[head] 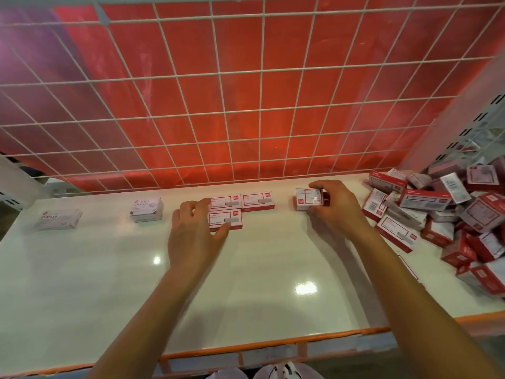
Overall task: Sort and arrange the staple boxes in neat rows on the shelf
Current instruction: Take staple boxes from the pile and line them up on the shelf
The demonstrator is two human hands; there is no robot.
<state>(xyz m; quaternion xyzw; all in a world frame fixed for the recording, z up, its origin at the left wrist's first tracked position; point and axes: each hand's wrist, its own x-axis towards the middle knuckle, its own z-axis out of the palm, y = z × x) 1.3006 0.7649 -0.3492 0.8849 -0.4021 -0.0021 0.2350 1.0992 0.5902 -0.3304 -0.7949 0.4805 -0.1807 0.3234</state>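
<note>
While most of the stock lies unsorted in a heap (442,212) at the right end of the wire grid (246,113), only three staple boxes are set out on the shelf (246,283). Two boxes (258,201) lie end to end, touching, just in front of the grid's middle. A front box (225,220) lies against the left one of that pair, on the side away from the grid, starting a second row.

The left hand (195,228) pinches this front box at its left end, thumb on the near edge, fingers curled over the far corner. The right hand (332,206) grips a loose box (309,199) between thumb and curled fingers, just in front of the grid, between the pair and the heap and apart from both. Whether a second box sits under it cannot be told. A paper-clip box (146,210) and a stapler box (58,218) stand toward the grid's left end, well apart from the rows.

Judgement: the step in hand is squaring the front box and bringing the loose one into line; the task is at an early stage. To do it well, the left hand should press the front box flush against the box behind it, ends level, and steady the block. The right hand should slide the loose box along the grid until it butts the pair's right end, label up and turned like the others. Sliding rather than dropping should spare the set boxes a knock.
</note>
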